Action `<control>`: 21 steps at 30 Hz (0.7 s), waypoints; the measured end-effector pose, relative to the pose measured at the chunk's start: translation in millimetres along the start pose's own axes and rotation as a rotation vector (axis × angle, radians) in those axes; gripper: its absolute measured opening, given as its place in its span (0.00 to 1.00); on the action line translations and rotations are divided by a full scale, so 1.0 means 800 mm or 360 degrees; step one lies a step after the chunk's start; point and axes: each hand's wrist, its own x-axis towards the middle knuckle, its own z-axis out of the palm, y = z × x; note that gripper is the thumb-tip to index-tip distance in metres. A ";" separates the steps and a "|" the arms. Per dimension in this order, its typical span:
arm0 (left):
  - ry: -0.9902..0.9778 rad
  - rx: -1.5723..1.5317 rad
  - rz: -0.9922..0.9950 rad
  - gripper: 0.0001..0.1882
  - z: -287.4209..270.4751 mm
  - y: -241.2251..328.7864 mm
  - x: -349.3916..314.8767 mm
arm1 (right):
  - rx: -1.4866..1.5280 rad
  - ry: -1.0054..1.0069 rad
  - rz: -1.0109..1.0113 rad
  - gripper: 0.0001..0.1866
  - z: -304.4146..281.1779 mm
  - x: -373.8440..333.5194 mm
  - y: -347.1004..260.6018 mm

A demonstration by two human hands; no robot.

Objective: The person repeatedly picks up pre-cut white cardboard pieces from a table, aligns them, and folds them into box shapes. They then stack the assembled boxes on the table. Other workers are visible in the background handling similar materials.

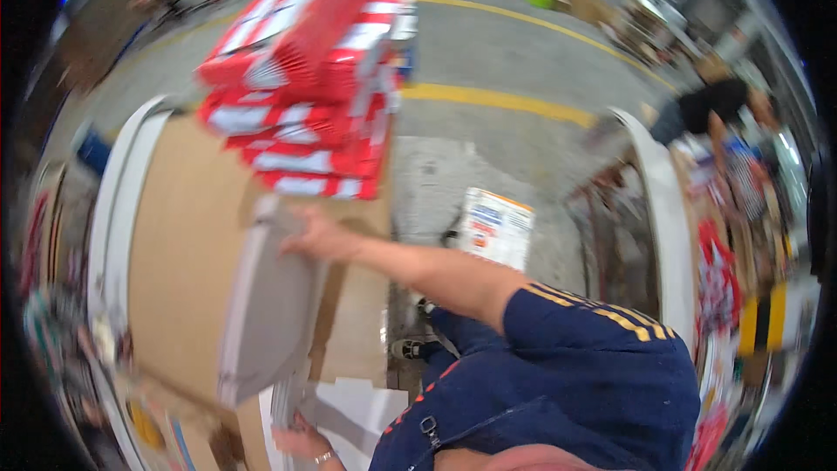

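Note:
A thick stack of flat, pale grey panels (270, 305), perhaps folded cartons, stands tilted on edge over the brown tabletop. My right hand (319, 235) grips its upper end, with the fingers bent over the edge. Lower down, my left hand (301, 439), with a band on the wrist, closes on the stack's lower end; part of its fingers is hidden. Beside the left hand lies a white sheet (362, 414) on the table's near part. Motion blurs the stack slightly.
Red-and-white packs (305, 113) are piled on the table's (187, 209) far end. White curved rails (131, 183) edge the table at left and another bench at right. A printed white sack (495, 227) lies on the floor. Another person (711, 109) bends over goods at right.

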 end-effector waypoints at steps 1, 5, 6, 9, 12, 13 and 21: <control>0.0124 -0.0076 -0.0003 0.26 -0.001 0.006 0.003 | -0.0063 0.0135 -0.0066 0.32 0.000 -0.004 0.001; -0.0187 -0.0287 -0.0136 0.25 -0.049 0.015 0.021 | -0.0062 0.0124 -0.0266 0.32 0.010 0.006 0.022; -0.0222 -0.0321 -0.0174 0.25 -0.051 0.018 0.018 | -0.0039 0.0142 -0.0279 0.32 0.014 0.001 0.016; -0.0259 -0.0327 -0.0161 0.24 -0.044 0.015 0.010 | -0.0101 0.0178 -0.0280 0.33 0.014 -0.001 0.009; -0.0239 -0.0354 -0.0173 0.23 -0.044 0.024 0.006 | -0.0302 0.0221 -0.0192 0.33 -0.003 -0.005 0.014; -0.0195 -0.0374 -0.0162 0.22 -0.045 0.031 0.008 | -0.0339 0.0243 -0.0205 0.32 -0.011 -0.004 0.015; -0.0043 -0.0504 -0.0180 0.19 -0.050 0.024 0.018 | -0.0482 0.0410 -0.0187 0.18 -0.027 0.001 0.056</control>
